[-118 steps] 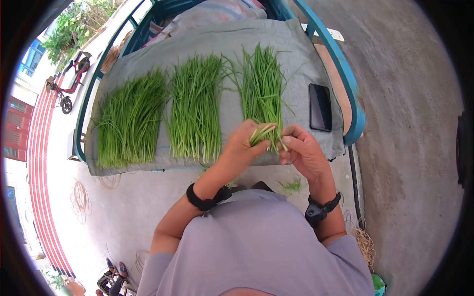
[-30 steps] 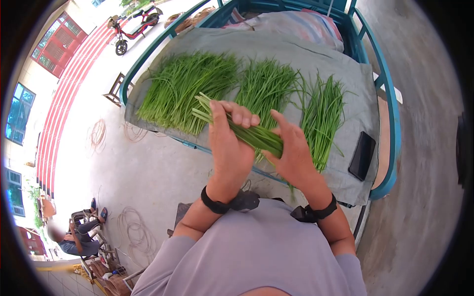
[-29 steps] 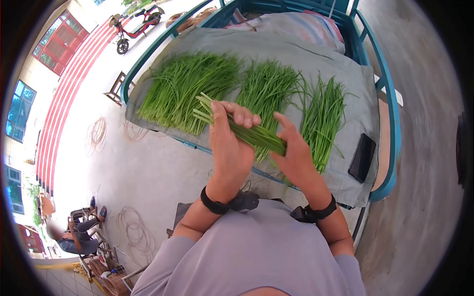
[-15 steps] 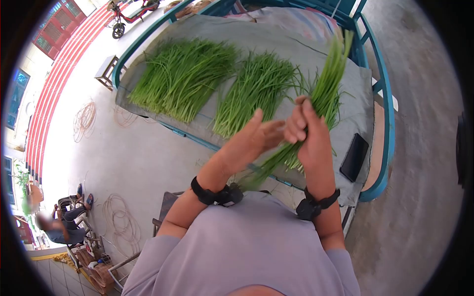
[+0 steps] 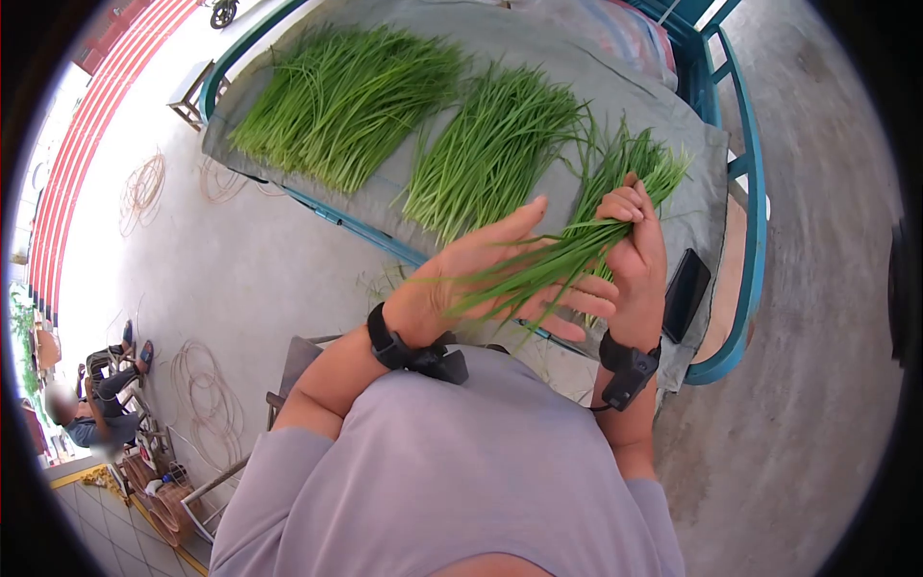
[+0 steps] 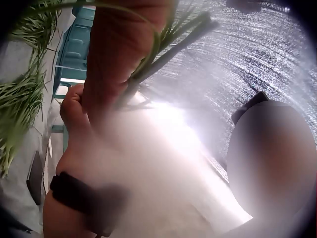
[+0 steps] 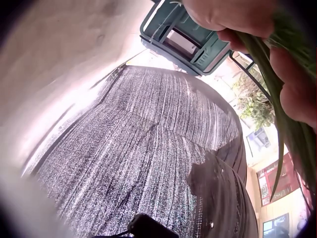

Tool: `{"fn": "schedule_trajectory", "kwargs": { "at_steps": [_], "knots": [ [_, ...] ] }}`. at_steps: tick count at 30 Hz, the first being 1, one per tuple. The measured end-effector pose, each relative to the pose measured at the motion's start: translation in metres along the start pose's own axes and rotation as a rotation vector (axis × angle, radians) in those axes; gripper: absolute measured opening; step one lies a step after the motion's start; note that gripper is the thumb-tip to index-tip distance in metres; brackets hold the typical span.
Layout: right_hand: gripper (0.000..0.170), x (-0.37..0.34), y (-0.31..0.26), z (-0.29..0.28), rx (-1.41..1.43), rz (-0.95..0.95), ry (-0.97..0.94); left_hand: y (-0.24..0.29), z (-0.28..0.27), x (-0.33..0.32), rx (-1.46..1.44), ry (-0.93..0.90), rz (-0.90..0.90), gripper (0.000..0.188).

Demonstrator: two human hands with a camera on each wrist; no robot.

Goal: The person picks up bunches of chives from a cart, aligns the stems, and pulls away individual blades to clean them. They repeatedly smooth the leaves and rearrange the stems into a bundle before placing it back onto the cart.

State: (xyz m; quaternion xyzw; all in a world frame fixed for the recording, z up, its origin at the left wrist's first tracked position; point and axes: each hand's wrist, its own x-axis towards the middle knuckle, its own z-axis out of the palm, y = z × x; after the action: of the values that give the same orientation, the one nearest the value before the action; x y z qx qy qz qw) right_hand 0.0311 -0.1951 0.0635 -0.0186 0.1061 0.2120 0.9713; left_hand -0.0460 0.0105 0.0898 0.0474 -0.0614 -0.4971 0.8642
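My right hand (image 5: 639, 260) grips a bunch of chives (image 5: 558, 264) with curled fingers. Pale stem ends point up and right, and the long leaves fan out toward the left. My left hand (image 5: 481, 248) lies behind these leaves, fingers spread and straight, palm facing them. In the right wrist view, chive leaves (image 7: 277, 94) hang past the curled fingers (image 7: 297, 101). Beyond the hands, three piles of chives lie on a grey cloth (image 5: 538, 38): a broad left pile (image 5: 346, 106), a middle pile (image 5: 495, 149) and a right pile (image 5: 615, 168), partly hidden by my right hand.
A blue-green cart rail (image 5: 750, 221) runs along the cloth's right side. Near that edge lies a black phone (image 5: 686, 293). A stool (image 5: 190, 94) stands left of the cart, and coils of cord (image 5: 207, 394) lie on the floor. Another person (image 5: 101, 413) sits at far left.
The left hand has let go of the bunch and spread its fingers. The right hand has taken the bunch and turned it, stem ends now up and right. The head view has tilted down.
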Motion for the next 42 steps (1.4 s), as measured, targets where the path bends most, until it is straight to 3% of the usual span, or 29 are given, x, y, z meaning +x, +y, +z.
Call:
{"fn": "schedule_trajectory", "kwargs": {
  "at_steps": [22,34,37,40,42],
  "knots": [
    [0.014,-0.001,0.020,-0.021,0.105,-0.066,0.162,-0.001,-0.018,-0.032,-0.303,-0.086,-0.114,0.079],
    [0.010,0.005,0.020,-0.026,0.024,-0.216,0.238,0.003,-0.022,-0.042,-0.291,-0.144,-0.112,0.078],
    [0.008,0.001,0.024,-0.019,0.078,-0.175,0.216,0.004,-0.035,-0.043,-0.256,-0.227,-0.098,0.075],
    [0.006,0.000,0.025,-0.019,-0.103,-0.248,0.194,0.009,-0.036,-0.055,-0.440,-0.093,-0.116,0.070],
    [0.005,-0.005,0.027,-0.015,-0.080,-0.236,0.165,0.013,-0.020,-0.066,-0.099,0.111,0.027,0.064]
  ]
}}
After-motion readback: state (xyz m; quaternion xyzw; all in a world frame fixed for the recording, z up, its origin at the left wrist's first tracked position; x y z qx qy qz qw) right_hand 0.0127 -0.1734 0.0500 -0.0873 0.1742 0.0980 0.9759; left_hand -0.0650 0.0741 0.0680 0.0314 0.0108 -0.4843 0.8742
